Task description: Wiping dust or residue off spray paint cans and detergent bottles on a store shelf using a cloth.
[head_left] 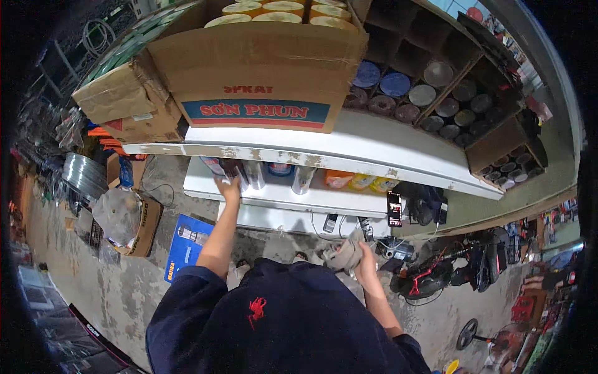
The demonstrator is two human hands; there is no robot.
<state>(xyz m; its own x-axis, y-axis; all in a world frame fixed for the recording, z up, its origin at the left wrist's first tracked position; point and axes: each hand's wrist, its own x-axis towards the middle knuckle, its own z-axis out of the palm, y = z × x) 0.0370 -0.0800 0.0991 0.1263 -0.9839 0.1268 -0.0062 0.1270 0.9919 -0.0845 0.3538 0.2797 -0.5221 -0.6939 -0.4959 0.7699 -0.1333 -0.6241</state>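
Note:
On the lower white shelf, my left hand point(228, 188) is closed round the near end of a dark can point(232, 167), partly hidden under the upper shelf's edge. A container with a blue and white label point(213, 164) leans next to it. Silver cans point(303, 179) and a blue-labelled container point(280, 169) stand further right on that shelf. My right hand point(367, 264), low in front of the shelf, grips a crumpled grey-beige cloth point(344, 254).
Above are a large cardboard box point(261, 68) of yellow-topped cans and a divided carton point(430, 75) of spray cans. Orange and yellow packs point(358, 181) and a phone point(394, 209) sit right. A blue box point(180, 246) and an open carton point(148, 224) lie left; a scooter-like machine point(430, 274) stands right.

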